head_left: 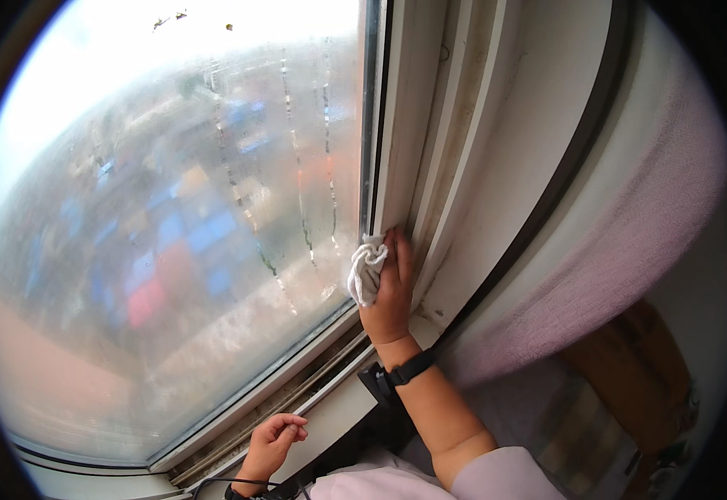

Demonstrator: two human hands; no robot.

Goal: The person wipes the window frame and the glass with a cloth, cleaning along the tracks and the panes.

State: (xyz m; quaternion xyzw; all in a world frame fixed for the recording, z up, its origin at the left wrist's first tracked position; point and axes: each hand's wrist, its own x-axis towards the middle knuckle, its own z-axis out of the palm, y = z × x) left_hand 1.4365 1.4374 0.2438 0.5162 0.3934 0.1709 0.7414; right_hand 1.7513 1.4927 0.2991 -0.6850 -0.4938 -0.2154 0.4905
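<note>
My right hand (pixel 393 275) grips a crumpled white cloth (pixel 366 270) against the upright window frame (pixel 408 125), near its lower corner. The cloth also reaches the edge of the fogged window pane (pixel 213 250), where streaks of water run down the glass. Lower down, my left hand (pixel 277 436) hovers over the window sill (pixel 338 417) and the sliding track (pixel 276 409), its fingers curled in with nothing visible in them.
Right of the frame hangs a pink towel-like fabric (pixel 638 237). A brown object (pixel 632 369) stands below it. A black cable (pixel 245 480) crosses my left wrist, and a black band (pixel 412 367) is around my right wrist. Dirt lines the track.
</note>
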